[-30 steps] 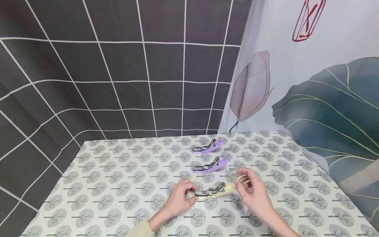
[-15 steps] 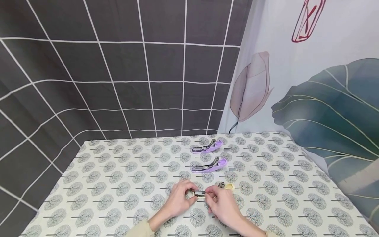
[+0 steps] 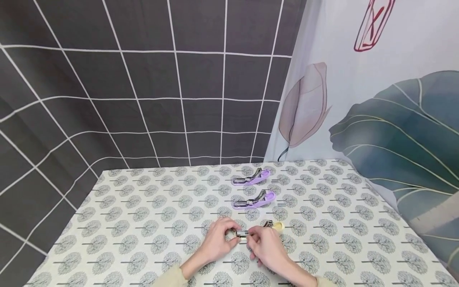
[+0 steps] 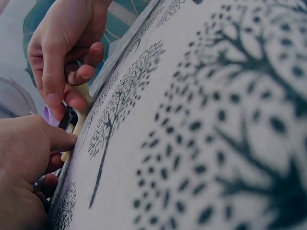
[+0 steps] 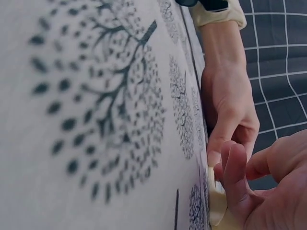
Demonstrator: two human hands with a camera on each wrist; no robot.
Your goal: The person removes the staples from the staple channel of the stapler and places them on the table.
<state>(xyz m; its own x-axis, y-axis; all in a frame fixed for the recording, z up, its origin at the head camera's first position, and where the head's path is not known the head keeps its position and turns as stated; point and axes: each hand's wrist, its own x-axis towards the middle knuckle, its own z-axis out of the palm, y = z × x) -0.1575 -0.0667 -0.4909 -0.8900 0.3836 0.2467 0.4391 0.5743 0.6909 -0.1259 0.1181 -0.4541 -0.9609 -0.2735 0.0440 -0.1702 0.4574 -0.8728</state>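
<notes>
A pale yellow stapler (image 3: 278, 227) lies opened on the tablecloth, its metal magazine between the two hands in the head view. My left hand (image 3: 219, 237) grips its front end with thumb and fingers, also in the left wrist view. My right hand (image 3: 267, 244) is bent over the magazine, thumb and fingertips pinching a small grey strip of staples (image 3: 244, 232), mostly covered by the fingers. In the right wrist view the right fingers hide most of the stapler's yellow body (image 5: 217, 203).
Two opened purple staplers, a nearer one (image 3: 254, 200) and a farther one (image 3: 251, 177), lie behind the hands. A staple strip (image 3: 281, 205) lies right of the nearer, another strip (image 3: 275, 181) right of the farther. A dark gridded curtain (image 3: 201, 75) hangs behind the table.
My right hand has moved left from the stapler's yellow tail end to its magazine, and over the last half second stays there. My left hand keeps its grip in place.
</notes>
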